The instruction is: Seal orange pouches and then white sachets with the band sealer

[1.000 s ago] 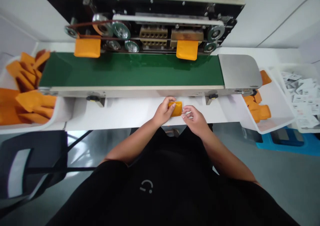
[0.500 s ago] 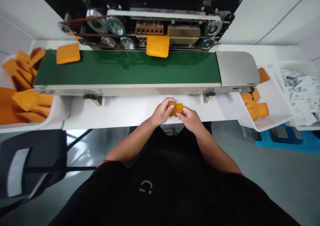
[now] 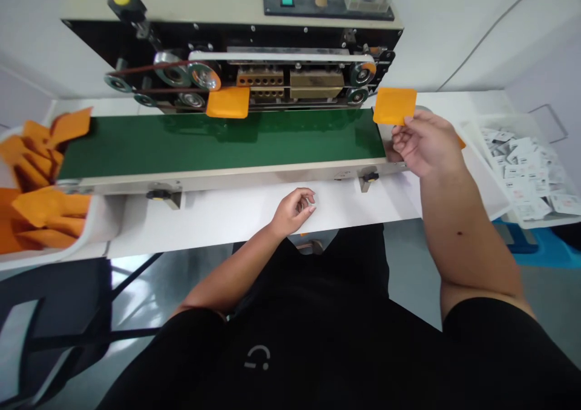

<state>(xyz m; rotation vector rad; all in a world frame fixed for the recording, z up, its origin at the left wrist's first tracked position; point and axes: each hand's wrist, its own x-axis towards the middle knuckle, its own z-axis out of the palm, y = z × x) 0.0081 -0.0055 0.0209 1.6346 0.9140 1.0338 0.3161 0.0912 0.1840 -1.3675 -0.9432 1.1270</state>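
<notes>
My right hand (image 3: 424, 140) pinches an orange pouch (image 3: 394, 106) and holds it flat at the right end of the green conveyor belt (image 3: 218, 140), close to the sealing machine (image 3: 236, 52). My left hand (image 3: 294, 210) rests on the white table (image 3: 236, 207) below the belt, fingers curled loosely, with nothing visible in it. A second orange pouch (image 3: 228, 102) hangs in the sealer's band above the belt's middle.
A white bin (image 3: 97, 228) at the left holds several sealed orange pouches (image 3: 40, 180). At the right a white tray (image 3: 526, 171) holds several small white packets. A blue crate (image 3: 556, 246) sits below it. A dark chair (image 3: 49, 319) stands at lower left.
My right hand took the orange pouch from in front of me up and right to the belt's right end. My left hand let go and stayed on the table. The pouches in the sealer travelled left.
</notes>
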